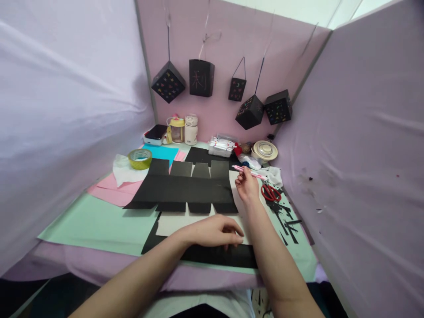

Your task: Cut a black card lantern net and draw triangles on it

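Between the thumb and fingers of my right hand [247, 185] is a slim pink pen-shaped tool [255, 174] with a pale tip that points left. It is held above the right end of a black paper sheet [185, 187] cut with tabs along both long edges. My left hand [213, 230] hangs loosely curled and empty, thumb and fingers apart, over a white board [172, 225] near the table's front. Under that board lies a larger black sheet [218, 256]. The tabbed sheet is creased along its length and rests partly on the board.
Red-handled scissors [270, 193] and black paper scraps [286, 221] lie to the right. A yellow tape roll [139, 159] sits on white tissue at left. A box of white pens [221, 145] and stacked bowls [265, 151] stand behind. Decorated black paper lanterns [201, 78] hang above.
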`<state>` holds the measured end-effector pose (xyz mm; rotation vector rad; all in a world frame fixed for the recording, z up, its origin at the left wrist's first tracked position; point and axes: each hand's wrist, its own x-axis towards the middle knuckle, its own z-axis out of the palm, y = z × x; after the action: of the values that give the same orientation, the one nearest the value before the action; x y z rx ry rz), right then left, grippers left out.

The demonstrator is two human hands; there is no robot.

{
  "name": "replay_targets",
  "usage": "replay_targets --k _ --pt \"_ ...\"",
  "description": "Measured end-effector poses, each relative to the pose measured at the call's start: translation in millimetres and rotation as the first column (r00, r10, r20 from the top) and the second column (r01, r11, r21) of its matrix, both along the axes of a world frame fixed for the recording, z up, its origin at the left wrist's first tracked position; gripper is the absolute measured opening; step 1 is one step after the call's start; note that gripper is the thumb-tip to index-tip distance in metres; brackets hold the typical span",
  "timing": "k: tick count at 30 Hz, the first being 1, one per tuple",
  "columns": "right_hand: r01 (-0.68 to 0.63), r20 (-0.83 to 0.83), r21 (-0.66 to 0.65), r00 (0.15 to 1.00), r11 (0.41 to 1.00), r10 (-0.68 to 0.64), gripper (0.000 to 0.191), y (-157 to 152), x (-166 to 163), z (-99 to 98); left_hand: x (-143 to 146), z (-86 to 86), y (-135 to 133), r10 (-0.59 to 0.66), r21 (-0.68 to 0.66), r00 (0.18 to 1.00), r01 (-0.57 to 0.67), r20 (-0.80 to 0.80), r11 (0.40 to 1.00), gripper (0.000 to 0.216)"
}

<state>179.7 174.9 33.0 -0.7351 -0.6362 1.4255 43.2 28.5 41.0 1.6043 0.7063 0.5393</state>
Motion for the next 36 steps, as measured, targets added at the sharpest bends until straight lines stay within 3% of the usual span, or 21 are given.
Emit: replay_targets --k 3,5,9,14,19,25,27,30,33,36 --pt "-0.019 0.017 0.002 1.000 1.000 0.019 0.031 0.4 -0.4 -3.9 15.1 6.8 6.6 0.222 0.339 0.972 -0.182 -0.081 0.923 0.012" --pt "-0.024 0.038 -0.001 0.999 1.000 0.024 0.032 0.8 -0.5 -6.4 25.5 3.7 17.1 0.337 0.434 0.941 -0.290 -0.033 0.853 0.024" --pt "-0.016 0.084 -0.023 0.996 1.000 0.018 0.033 4.6 1.3 -10.0 43.0 -19.7 51.0 0.487 0.397 0.859 -0.507 0.159 0.765 0.059" --pt "-0.020 0.245 -0.060 0.969 0.998 0.035 0.034 18.8 9.6 -10.9 54.4 -53.2 96.3 0.533 0.377 0.832 -0.549 0.156 0.746 0.074" --pt "-0.029 0.358 -0.091 0.932 0.995 0.059 0.019 31.9 17.8 -10.4 38.9 -70.8 120.8 0.510 0.417 0.855 -0.499 0.094 0.760 0.073" --pt "-0.135 0.465 -0.085 0.871 0.987 0.159 0.022 40.1 20.3 -23.6 -6.6 -61.1 136.6 0.451 0.482 0.891 -0.416 0.048 0.771 0.049" --pt "-0.120 0.544 -0.061 0.829 0.991 0.134 0.024 41.8 21.1 -28.6 -18.5 -56.7 141.4 0.358 0.551 0.934 -0.302 0.006 0.778 0.044" --pt "-0.079 0.714 -0.023 0.697 0.997 0.072 0.019 40.3 23.8 -32.4 -28.9 -57.1 142.5 0.193 0.616 0.974 -0.081 -0.117 0.784 0.052" --pt "-0.053 0.818 -0.004 0.575 0.999 0.034 0.014 34.1 27.7 -32.0 -31.5 -61.8 132.8 0.147 0.628 0.941 0.083 -0.305 0.774 0.067" --pt "-0.057 0.821 -0.031 0.569 0.998 0.058 0.019 27.4 29.6 -30.6 -31.1 -62.0 119.4 0.181 0.666 0.863 0.214 -0.471 0.715 0.075"
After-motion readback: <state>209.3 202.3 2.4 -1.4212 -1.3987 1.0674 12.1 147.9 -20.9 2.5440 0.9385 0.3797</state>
